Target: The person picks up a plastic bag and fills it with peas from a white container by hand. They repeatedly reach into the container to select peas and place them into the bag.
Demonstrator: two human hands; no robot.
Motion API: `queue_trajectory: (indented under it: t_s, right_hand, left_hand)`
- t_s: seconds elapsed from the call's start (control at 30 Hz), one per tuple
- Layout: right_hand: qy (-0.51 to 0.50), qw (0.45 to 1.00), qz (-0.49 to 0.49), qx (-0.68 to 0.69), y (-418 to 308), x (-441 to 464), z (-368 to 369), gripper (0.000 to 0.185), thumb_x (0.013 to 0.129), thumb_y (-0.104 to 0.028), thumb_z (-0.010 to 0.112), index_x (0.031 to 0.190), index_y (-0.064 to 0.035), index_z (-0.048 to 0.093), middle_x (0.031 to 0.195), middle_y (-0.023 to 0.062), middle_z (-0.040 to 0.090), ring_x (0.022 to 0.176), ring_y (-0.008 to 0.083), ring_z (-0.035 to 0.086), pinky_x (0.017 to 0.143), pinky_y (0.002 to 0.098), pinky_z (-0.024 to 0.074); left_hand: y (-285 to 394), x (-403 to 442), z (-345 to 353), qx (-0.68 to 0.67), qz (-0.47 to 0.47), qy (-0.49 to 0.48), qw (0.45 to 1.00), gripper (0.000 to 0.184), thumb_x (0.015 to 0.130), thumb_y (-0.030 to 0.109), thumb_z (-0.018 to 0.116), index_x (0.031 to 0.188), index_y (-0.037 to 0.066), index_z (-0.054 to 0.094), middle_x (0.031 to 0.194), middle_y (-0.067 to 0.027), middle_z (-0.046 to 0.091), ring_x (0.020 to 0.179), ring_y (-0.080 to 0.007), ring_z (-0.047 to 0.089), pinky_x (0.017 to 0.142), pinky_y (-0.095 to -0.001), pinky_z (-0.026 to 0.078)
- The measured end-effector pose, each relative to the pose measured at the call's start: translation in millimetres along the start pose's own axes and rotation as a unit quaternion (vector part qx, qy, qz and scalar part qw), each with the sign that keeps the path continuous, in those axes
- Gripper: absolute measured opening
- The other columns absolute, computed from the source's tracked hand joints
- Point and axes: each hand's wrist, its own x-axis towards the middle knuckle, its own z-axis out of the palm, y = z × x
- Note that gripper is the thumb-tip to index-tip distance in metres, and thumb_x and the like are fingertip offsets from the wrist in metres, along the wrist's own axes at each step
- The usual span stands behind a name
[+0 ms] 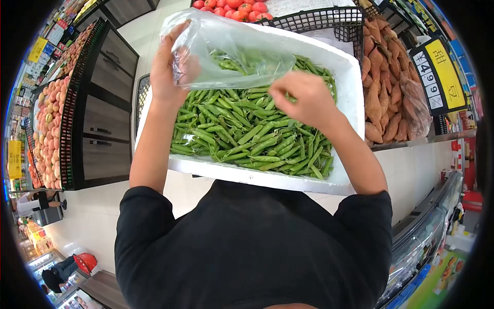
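Green pea pods [247,131] fill a white foam box [206,167] in front of me. My left hand [170,69] holds a clear plastic bag [247,44] over the back left of the box, fingers wrapped round its edge. Some green pods show through the bag's film, but whether they lie inside it or beneath it I cannot tell. Just below the bag's right end is my right hand [303,98], above the pods, its fingers curled together. What those fingers hold, if anything, is hidden.
Behind the box are tomatoes [236,7] and a black plastic crate [329,20]. Sweet potatoes [383,87] and a yellow price sign [440,74] stand on the right. On the left is a fruit stand [51,129]; a person [59,273] is at the lower left.
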Motion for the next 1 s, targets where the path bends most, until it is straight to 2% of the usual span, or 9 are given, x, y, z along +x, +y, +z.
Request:
queue_trajectory:
  t_s: [0.03,0.1,0.3,0.37,0.53,0.7,0.83,0.9,1.0]
  right_hand:
    - [-0.002,1.0,-0.002,0.003,6,-11,8,0.016,0.083,-0.01,0.067,0.099,-0.0058,0.067,0.08,0.0074,0.064,0.068,0.0215,0.064,0.062,0.0329,0.0518]
    - [-0.232,0.969,0.066,-0.053,18,-35,27,0.022,0.082,-0.013,0.067,0.104,-0.0099,0.067,0.089,0.0061,0.063,0.075,0.0228,0.065,0.064,0.0348,0.0527]
    - [-0.21,0.954,0.077,-0.197,46,-59,65,0.021,0.083,-0.019,0.068,0.103,-0.0108,0.066,0.108,0.0046,0.058,0.09,0.0221,0.063,0.068,0.0331,0.0533]
    - [-0.202,0.954,0.069,-0.211,45,-53,64,0.022,0.082,-0.02,0.068,0.102,-0.0109,0.065,0.101,0.0039,0.059,0.088,0.0225,0.063,0.067,0.0324,0.0533]
    - [0.019,0.999,0.018,-0.035,21,-30,16,0.023,0.078,-0.01,0.072,0.099,-0.0082,0.063,0.096,0.0057,0.063,0.08,0.0202,0.065,0.061,0.0303,0.053]
    - [0.346,0.904,-0.047,0.248,-42,13,-37,0.04,0.075,0.004,0.072,0.112,-0.0019,0.058,0.101,0.0147,0.065,0.084,0.0191,0.068,0.064,0.0293,0.054]
    - [0.33,0.893,-0.058,0.301,-37,44,-28,0.038,0.078,0.001,0.071,0.113,-0.0017,0.058,0.099,0.0138,0.065,0.082,0.0187,0.069,0.065,0.0279,0.0535]
    - [0.196,0.977,0.054,0.063,-24,47,-6,0.029,0.08,-0.003,0.069,0.108,-0.0018,0.06,0.094,0.0122,0.066,0.079,0.0175,0.069,0.064,0.0268,0.0523]
    - [0.2,0.961,0.153,0.113,-8,21,6,0.021,0.082,-0.008,0.067,0.102,-0.0033,0.063,0.085,0.0101,0.067,0.074,0.0187,0.068,0.064,0.0299,0.0516]
  left_hand:
    - [-1,1,-1,0.009,0.007,0.0,1.0,0.048,0.104,0.041,0.033,0.138,0.009,0.044,0.055,0.0066,0.039,0.042,-0.0056,0.031,0.045,-0.0225,0.025]
    - [-2,-2,-2,0.02,0.009,0.001,1.0,0.048,0.104,0.041,0.034,0.138,0.009,0.044,0.055,0.0073,0.039,0.042,-0.0055,0.031,0.045,-0.0223,0.025]
    - [-4,1,-1,0.026,0.013,-0.017,0.999,0.048,0.104,0.042,0.034,0.137,0.01,0.045,0.055,0.0072,0.041,0.043,-0.0056,0.031,0.047,-0.0216,0.027]
    - [-7,2,1,0.04,0.001,0.059,0.997,0.049,0.103,0.044,0.036,0.137,0.01,0.045,0.055,0.0068,0.041,0.042,-0.0054,0.031,0.047,-0.0219,0.027]
    - [-3,2,-5,0.014,0.008,0.011,1.0,0.049,0.103,0.042,0.036,0.138,0.009,0.043,0.055,0.0057,0.042,0.043,-0.0061,0.033,0.047,-0.0232,0.028]
    - [-2,2,-7,0.029,0.001,0.005,1.0,0.047,0.104,0.041,0.035,0.137,0.008,0.043,0.056,0.0053,0.042,0.043,-0.0069,0.033,0.046,-0.0237,0.027]
    - [-1,2,-4,0.009,0.011,0.015,1.0,0.048,0.104,0.042,0.035,0.137,0.008,0.043,0.057,0.0048,0.043,0.042,-0.007,0.033,0.046,-0.0236,0.027]
    - [-2,4,-10,0.012,0.018,0.007,1.0,0.048,0.104,0.042,0.035,0.137,0.008,0.043,0.057,0.0048,0.044,0.043,-0.007,0.033,0.046,-0.0236,0.028]
    - [0,6,-13,0.014,0.021,-0.001,1.0,0.048,0.104,0.041,0.036,0.136,0.007,0.043,0.058,0.0048,0.045,0.043,-0.007,0.034,0.047,-0.0236,0.029]
